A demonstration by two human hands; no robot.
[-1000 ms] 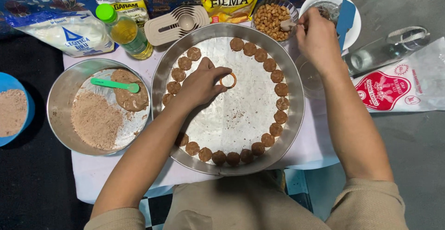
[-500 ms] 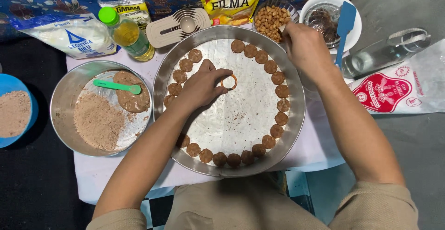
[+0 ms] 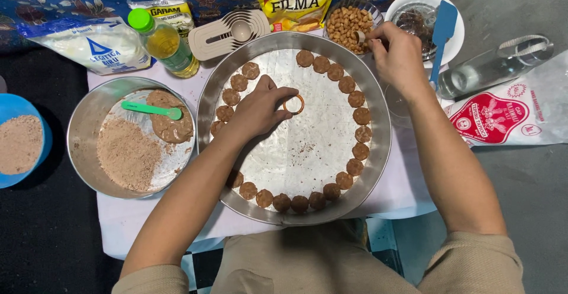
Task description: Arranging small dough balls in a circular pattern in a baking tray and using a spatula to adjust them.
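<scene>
Dough discs (image 3: 355, 99) ringing most of the round tray (image 3: 378, 152) from ten o'clock clockwise to seven, centre bare; left hand (image 3: 260, 107) pinching a small ring cutter (image 3: 294, 104) near centre, right hand (image 3: 399, 54) at one o'clock, fingers closed in the peanut bowl (image 3: 349, 24).

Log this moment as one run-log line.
left hand: holds ring cutter on round tray | right hand: at peanut bowl | dough discs: along rim
</scene>
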